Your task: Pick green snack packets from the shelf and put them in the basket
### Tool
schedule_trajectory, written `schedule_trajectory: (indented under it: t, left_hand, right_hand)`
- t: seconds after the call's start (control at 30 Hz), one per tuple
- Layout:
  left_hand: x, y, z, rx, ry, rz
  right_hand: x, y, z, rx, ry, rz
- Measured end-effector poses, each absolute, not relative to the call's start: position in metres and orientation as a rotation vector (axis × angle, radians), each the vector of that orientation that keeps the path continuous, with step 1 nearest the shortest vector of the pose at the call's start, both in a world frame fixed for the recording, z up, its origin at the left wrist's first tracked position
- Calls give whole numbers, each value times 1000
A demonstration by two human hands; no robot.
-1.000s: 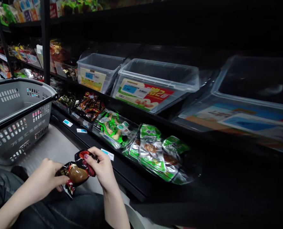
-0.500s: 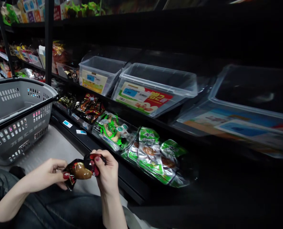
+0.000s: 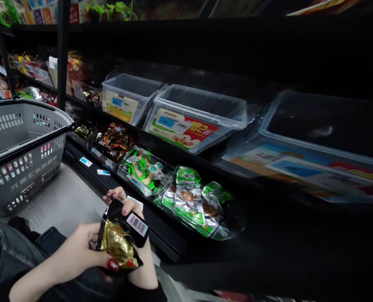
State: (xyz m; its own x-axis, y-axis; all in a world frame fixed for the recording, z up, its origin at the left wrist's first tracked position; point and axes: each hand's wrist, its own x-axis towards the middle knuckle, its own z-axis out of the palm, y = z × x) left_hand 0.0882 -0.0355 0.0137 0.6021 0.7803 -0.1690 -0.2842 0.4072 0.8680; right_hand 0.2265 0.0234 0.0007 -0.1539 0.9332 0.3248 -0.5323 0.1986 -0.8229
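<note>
Low in front of me, both hands hold one small black and gold snack packet (image 3: pixel 118 245). Its bulging gold foil face is toward me, and a white barcode label shows on its black upper end. My left hand (image 3: pixel 90 249) grips the packet's lower left side, thumb across the front. With thumb and fingers my right hand (image 3: pixel 128 205) pinches the black end; part of that palm is hidden behind the packet. Just beyond stands a clear bin (image 3: pixel 142 191) of green-topped packets, and to its right lie green and silver pouches (image 3: pixel 189 197).
A grey shopping basket (image 3: pixel 22 161) stands on the floor to the left. Clear plastic bins with price labels (image 3: pixel 181 126) line the shelf above. Dark red packets (image 3: pixel 115 140) fill a bin farther back. A black shelf post (image 3: pixel 62 54) rises behind the basket.
The packet has been turned over, from a clear side showing something brown and glossy to the gold, barcoded side. Both hands have shifted with it, and the view has moved slightly.
</note>
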Motion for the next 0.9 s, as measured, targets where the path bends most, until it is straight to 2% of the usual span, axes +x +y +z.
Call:
schedule_trajectory:
  t: [0.3, 0.53, 0.9]
  left_hand:
    - [78, -32, 18, 1173, 1025, 901]
    - [78, -33, 17, 1144, 1042, 866]
    - [79, -35, 18, 1152, 1067, 873]
  right_hand:
    - [229, 13, 11, -701, -1151, 1352]
    - [234, 15, 13, -898, -1265, 1189]
    - [232, 20, 5, -960, -1205, 1207]
